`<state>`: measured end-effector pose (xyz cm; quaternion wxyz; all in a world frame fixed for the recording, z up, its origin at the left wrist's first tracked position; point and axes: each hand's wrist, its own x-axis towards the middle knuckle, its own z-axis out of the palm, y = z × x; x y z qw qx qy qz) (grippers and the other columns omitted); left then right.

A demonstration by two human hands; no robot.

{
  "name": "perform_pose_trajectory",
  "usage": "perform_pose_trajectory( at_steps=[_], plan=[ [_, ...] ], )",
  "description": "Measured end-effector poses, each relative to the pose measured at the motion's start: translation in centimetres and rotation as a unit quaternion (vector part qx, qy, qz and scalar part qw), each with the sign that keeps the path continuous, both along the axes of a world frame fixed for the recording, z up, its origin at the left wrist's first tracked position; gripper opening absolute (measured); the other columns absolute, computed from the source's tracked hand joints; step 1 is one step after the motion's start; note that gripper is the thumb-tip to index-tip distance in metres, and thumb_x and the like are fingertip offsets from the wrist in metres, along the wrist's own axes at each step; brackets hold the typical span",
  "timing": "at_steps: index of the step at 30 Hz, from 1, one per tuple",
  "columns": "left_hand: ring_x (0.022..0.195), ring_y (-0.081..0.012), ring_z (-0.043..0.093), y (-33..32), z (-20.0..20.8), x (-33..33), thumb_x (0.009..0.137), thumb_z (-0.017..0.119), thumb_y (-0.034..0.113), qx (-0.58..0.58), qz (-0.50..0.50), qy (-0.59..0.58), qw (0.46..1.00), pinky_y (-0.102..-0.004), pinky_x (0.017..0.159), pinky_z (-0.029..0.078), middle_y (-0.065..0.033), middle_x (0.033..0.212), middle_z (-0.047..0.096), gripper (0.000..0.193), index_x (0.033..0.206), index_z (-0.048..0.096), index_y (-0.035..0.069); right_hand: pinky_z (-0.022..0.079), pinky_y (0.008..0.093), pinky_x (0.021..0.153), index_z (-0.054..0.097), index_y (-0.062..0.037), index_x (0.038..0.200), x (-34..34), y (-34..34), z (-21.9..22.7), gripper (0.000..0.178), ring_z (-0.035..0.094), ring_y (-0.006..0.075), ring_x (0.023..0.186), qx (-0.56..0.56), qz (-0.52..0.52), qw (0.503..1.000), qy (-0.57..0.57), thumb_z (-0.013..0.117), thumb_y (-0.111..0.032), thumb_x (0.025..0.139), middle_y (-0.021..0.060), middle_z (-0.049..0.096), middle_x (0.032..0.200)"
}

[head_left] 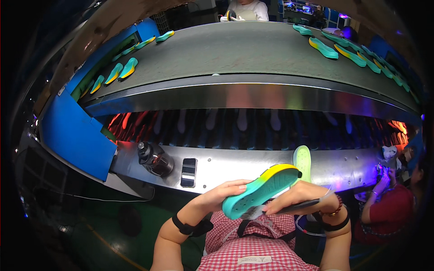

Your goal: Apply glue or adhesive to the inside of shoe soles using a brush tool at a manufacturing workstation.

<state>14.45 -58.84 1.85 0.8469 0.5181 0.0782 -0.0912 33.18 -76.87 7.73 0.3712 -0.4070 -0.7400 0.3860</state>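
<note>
A teal shoe sole (260, 194) with a yellow heel edge and a black patch at its end is held tilted above my lap. My left hand (226, 195) grips its left edge, thumb on the upper face. In my right hand (294, 196) is a slim dark-handled brush (302, 206), its handle pointing right. The brush's pale, blurred head is at the sole's lower edge; I cannot tell whether it touches. Just behind, a light green sole (302, 160) lies on the metal ledge (239, 163), partly hidden by the held sole and my right hand.
A dark bottle (155, 160) and a black phone-like object (188, 172) sit on the ledge. Beyond runs a conveyor belt (217, 49) carrying teal-yellow soles (323, 48) along both sides. More soles hang in a lower, red-lit level (242, 119). People work opposite and at right (389, 198).
</note>
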Motion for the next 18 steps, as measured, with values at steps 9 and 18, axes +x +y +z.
perform_pose_trajectory(
  at_steps=[9,18],
  plan=[
    [0.101,-0.0192,0.054,1.1,1.1,-1.8,0.086,0.041,0.031,-0.037,0.065,-0.019,0.997,-0.0287,0.086,0.043,-0.0170,0.116,0.053,0.053,0.124,0.042,-0.005,0.047,0.0327,0.085,0.062,0.0006,0.099,0.2,-1.1,-0.1,0.025,0.061,0.0263,0.095,0.006,-0.065,0.998,0.025,0.063,0.003,0.075,0.0160,0.063,0.100],
    [0.099,-0.0209,0.055,1.5,4.6,-3.3,0.086,0.042,0.040,0.140,0.092,-0.068,0.983,-0.0289,0.088,0.042,-0.0174,0.113,0.055,0.057,0.120,0.046,-0.006,0.049,0.0308,0.081,0.065,-0.0014,0.094,-0.9,-2.1,-1.7,0.024,0.064,0.0236,0.088,0.063,-0.150,0.986,-0.032,0.068,0.001,0.070,0.0125,0.066,0.093]
  ],
)
